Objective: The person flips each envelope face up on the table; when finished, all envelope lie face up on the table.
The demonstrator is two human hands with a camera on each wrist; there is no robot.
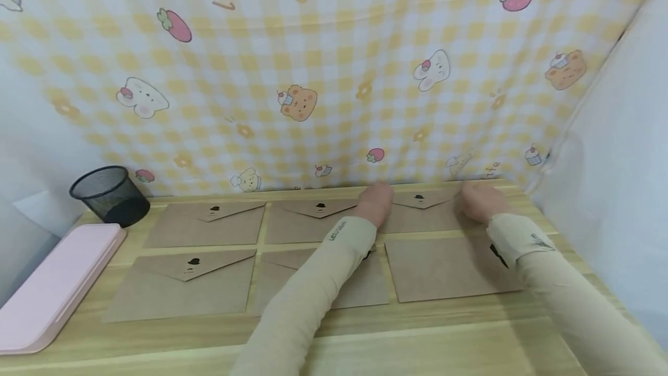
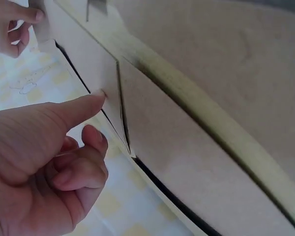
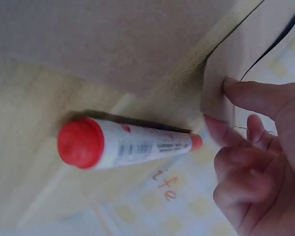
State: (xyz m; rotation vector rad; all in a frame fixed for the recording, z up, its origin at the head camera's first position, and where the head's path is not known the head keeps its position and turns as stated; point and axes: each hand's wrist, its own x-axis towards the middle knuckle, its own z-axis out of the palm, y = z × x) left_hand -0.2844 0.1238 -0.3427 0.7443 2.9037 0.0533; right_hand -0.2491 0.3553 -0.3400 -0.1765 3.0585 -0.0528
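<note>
At the right of the back row lies a brown paper envelope [image 1: 417, 219] with a pointed flap and a small black hat print. My left hand [image 1: 377, 202] is at its left end; in the left wrist view the straight thumb [image 2: 96, 101] presses on the paper, the other fingers loosely bent below the edge. My right hand [image 1: 481, 202] pinches the envelope's right corner [image 3: 219, 93] between thumb and index finger. Near that hand, a white tube with red ends [image 3: 142, 145], like a glue stick, lies on the wooden table. My right forearm hides the tube in the head view.
More brown envelopes lie in two rows, such as the front left one [image 1: 182, 295] and the front right one [image 1: 449, 277]. A black mesh pen holder [image 1: 109, 193] and a pink case [image 1: 57, 289] stand at the left. A yellow checked cloth [image 1: 334, 62] hangs behind the table.
</note>
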